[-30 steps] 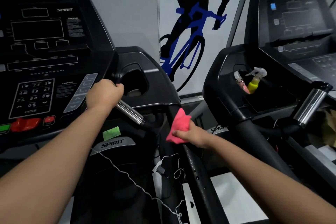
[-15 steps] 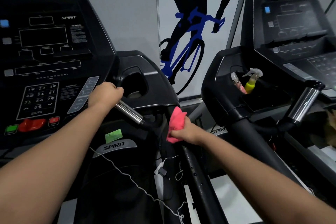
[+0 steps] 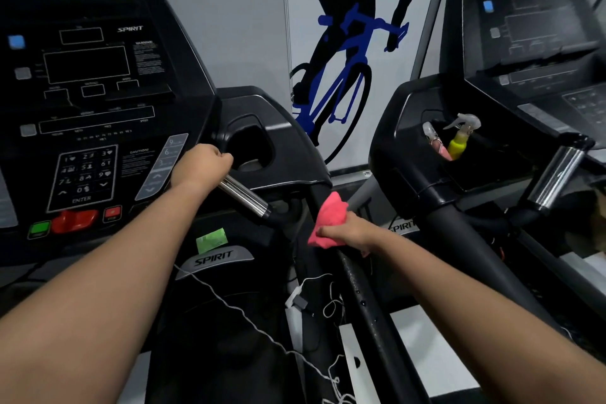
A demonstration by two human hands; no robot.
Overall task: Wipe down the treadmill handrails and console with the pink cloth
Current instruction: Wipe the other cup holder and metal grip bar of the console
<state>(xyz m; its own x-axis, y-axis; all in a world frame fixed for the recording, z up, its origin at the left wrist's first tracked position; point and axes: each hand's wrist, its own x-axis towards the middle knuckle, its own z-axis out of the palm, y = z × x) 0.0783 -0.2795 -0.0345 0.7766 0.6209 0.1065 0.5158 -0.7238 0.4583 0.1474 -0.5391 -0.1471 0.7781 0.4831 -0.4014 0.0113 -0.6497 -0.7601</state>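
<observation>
"Two hands, what are they doing?"

"Right hand (image 3: 352,231) squeezes the pink cloth (image 3: 329,220) on the black side handrail (image 3: 367,298). Left hand (image 3: 203,167) is curled tight around the shiny silver bar (image 3: 244,197) by the console (image 3: 88,115)."

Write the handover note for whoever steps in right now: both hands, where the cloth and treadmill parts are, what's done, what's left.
Left hand: closed around the upper end of the chrome grip bar, just right of the console. No cloth in it.
Right hand: closed on the pink cloth, pressing it onto the black right handrail near its top end.
Done: cannot tell which surfaces are already wiped; nothing shows it.
Left: judging by the hold, carry on along this handrail, then the chrome grip bar, the other rail and the console.
Two spray bottles stand in the neighbouring treadmill's tray.
</observation>
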